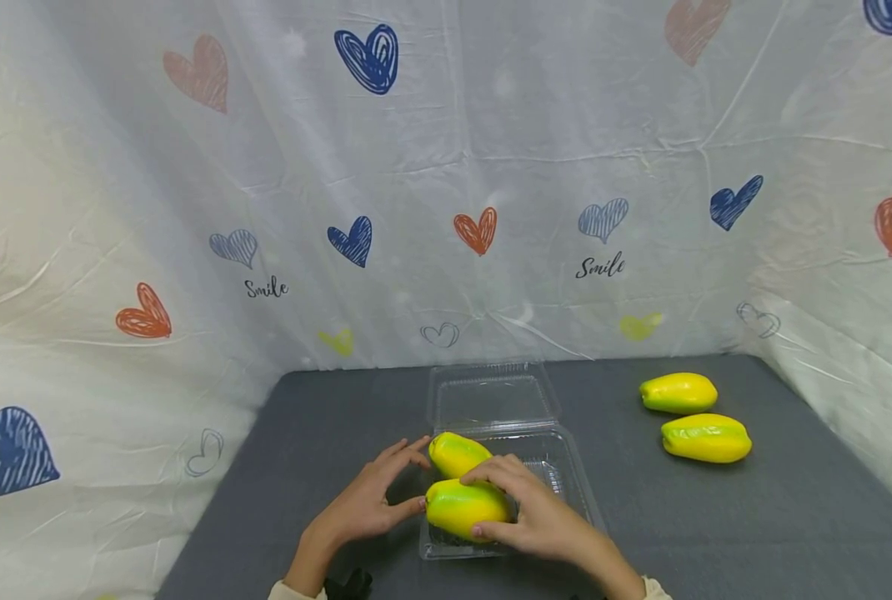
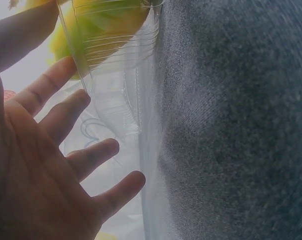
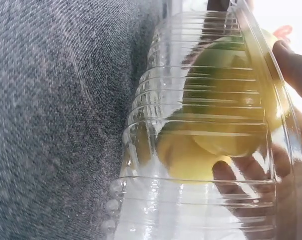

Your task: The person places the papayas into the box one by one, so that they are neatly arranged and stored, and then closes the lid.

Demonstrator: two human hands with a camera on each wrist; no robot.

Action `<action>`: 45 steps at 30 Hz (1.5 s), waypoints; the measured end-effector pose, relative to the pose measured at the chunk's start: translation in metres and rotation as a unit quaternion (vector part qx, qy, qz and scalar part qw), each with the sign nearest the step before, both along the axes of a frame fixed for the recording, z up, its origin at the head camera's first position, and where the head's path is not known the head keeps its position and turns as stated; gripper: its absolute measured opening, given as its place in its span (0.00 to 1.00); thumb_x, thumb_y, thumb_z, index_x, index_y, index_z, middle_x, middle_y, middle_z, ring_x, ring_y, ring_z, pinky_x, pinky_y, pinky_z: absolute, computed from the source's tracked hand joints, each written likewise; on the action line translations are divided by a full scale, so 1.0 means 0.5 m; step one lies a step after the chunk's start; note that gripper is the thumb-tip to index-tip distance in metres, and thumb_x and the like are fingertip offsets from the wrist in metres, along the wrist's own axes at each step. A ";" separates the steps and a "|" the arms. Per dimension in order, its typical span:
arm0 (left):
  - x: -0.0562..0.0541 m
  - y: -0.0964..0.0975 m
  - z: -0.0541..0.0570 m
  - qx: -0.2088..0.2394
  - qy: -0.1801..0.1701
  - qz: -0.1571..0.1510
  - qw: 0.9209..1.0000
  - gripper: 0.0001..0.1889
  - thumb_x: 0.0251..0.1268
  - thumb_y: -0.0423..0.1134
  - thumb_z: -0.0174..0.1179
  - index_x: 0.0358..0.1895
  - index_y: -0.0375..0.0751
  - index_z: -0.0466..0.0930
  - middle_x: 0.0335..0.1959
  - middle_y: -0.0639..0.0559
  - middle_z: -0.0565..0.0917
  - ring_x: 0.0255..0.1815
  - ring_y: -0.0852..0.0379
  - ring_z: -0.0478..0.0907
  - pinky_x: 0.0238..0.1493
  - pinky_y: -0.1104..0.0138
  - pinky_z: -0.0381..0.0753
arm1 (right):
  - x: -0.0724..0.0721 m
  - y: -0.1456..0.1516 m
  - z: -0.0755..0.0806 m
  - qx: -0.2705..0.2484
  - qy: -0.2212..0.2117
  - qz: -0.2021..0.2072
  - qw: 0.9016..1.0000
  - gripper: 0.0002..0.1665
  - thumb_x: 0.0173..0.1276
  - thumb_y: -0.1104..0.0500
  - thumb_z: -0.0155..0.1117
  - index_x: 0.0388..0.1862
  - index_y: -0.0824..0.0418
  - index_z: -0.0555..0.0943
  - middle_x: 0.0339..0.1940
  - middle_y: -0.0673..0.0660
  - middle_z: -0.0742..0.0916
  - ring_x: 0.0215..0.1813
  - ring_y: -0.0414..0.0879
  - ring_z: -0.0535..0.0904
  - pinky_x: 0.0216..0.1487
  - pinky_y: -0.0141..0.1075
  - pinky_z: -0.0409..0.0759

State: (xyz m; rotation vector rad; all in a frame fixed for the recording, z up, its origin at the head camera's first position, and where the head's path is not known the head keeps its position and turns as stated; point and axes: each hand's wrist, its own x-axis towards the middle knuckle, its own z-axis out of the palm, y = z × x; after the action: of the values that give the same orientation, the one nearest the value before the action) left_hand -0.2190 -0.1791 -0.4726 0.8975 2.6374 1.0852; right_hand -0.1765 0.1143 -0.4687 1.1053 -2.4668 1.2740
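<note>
A clear plastic clamshell box stands with its lid folded back, away from me. Inside its left part are two yellow-green papayas, a rear papaya and a front papaya. My right hand grips the front one from the right, thumb on the near side and fingers over the top. At the box's left side, my left hand has its fingers spread, thumb tip right at the front papaya's end. The left wrist view shows those fingers extended beside the clear wall.
Two more papayas lie to the right on the dark grey cloth, a back one and a nearer one. A white curtain printed with hearts hangs behind the table and along both sides. A dark object shows by my left wrist.
</note>
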 end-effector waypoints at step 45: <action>0.001 0.000 0.000 -0.022 -0.001 0.018 1.000 0.15 0.75 0.58 0.56 0.58 0.65 0.73 0.82 0.56 0.60 0.81 0.29 0.52 0.61 0.16 0.47 | -0.011 0.034 0.014 -0.018 -0.015 -0.011 1.000 0.27 0.66 0.50 0.74 0.62 0.55 0.78 0.55 0.53 0.82 0.51 0.49 0.77 0.47 0.38 0.82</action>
State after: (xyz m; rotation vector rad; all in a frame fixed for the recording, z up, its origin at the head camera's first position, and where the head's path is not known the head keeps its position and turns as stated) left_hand -0.2183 -0.1790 -0.4724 0.8439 2.6744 1.0300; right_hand -0.1822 0.1314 -0.4616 1.0540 -2.4609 1.3335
